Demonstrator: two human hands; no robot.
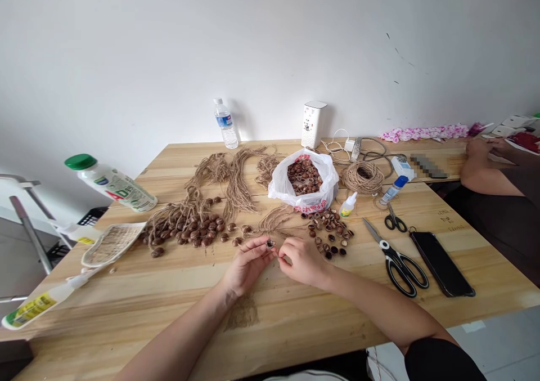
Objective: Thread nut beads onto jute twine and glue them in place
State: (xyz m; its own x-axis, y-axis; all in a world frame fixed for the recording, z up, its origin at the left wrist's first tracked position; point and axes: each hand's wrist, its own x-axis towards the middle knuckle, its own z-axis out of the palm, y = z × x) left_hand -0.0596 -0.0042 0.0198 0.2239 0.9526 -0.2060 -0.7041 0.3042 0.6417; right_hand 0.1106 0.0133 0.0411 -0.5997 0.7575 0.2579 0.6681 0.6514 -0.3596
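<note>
Between the fingertips of my left hand (248,263) is a half nutshell (270,245), its dark hollow facing up. My right hand (304,260) is closed in a pinch right beside the shell; what its fingertips hold is too small to make out. Just beyond my hands lies a bundle of cut twine (278,222). Loose half nutshells (332,236) are scattered to the right of it. A white plastic bag (282,187) stands rolled open behind them, with many more shells inside. To the left lies a heap of brown nuts (198,229) tied on twine.
Glue bottle (348,205), twine coil (361,178), large scissors (403,263), small scissors (395,220) and phone (442,264) lie right. Left are a woven tray (113,245), yellow-labelled bottle (36,308) and green-capped bottle (113,184). Another person's arms (485,167) rest far right.
</note>
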